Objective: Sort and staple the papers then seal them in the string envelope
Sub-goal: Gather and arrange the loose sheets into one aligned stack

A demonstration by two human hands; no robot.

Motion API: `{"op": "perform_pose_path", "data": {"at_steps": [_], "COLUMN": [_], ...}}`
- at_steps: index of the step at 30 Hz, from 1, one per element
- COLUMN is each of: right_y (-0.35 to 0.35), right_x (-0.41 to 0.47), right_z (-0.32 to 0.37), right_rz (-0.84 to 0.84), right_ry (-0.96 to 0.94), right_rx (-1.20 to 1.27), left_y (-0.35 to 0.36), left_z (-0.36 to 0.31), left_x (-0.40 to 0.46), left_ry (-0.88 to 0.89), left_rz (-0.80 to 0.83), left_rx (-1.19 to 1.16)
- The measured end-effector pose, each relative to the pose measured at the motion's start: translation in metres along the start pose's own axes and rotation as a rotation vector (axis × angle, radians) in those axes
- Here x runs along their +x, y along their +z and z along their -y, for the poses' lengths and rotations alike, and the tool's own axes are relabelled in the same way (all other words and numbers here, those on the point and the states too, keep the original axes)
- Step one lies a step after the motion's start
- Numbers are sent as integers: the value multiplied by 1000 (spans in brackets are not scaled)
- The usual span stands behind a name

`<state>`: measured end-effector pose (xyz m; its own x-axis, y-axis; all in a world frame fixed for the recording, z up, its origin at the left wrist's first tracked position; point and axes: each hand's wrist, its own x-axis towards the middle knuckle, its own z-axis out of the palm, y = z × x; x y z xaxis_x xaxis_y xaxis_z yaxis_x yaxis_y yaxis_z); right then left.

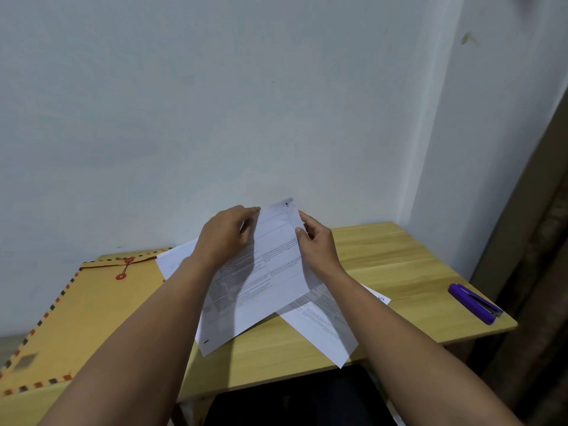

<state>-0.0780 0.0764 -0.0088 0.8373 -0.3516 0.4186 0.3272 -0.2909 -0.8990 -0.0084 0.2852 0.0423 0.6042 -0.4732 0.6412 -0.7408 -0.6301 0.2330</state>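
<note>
— Holding anything at that point, were you?

— Yes. Both of my hands were pinching the same printed sheet (270, 272), lifted off the counter (396, 259) and tilted toward me. My left hand (224, 238) gripped its upper left edge, thumb and fingers curled round the paper; my right hand (316, 241) pinched the upper right edge. A small dark mark, possibly a staple, sat at the top corner, though I couldn't be sure.

— How did the paper behave?

— Light and limp, I'd judge. It sagged between my grips, so taking it near the top corners with both hands seemed the sensible hold. Thin, smooth, easy to crease.

— And the rest?

— Another printed sheet (325, 330) lay flat under it, its corner poking past the near edge of the counter, and more white paper (172, 259) showed behind my left wrist. The string envelope (76, 309) lay at the left, tan card with a striped border and two red discs joined by cord, flap closed. The purple stapler (475, 304), hard plastic, rested well apart at the right edge. The counter was pale wood grain against a plain wall.
</note>
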Motion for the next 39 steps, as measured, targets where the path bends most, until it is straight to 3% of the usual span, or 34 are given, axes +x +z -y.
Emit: {"op": "perform_pose_path", "data": {"at_steps": [11,22,29,35,39], "right_y": [7,10,5,9,11], "right_x": [-6,-4,-1,8,8], "right_z": [-5,2,1,-2,-5], "right_rz": [20,-138,-138,-135,-103], "right_ry": [-60,-253,-134,-18,-15], "right_rx": [-69,-151,-65,85,96], "left_y": [-6,-6,-4,-8,-9], "left_z": [-2,-9,-7,-6,-6], "left_x": [0,-3,-4,-1,1], "left_ry": [63,184,199,279,283], "left_rz": [43,49,34,-77,-42], "left_rx": [70,189,198,310,333]}}
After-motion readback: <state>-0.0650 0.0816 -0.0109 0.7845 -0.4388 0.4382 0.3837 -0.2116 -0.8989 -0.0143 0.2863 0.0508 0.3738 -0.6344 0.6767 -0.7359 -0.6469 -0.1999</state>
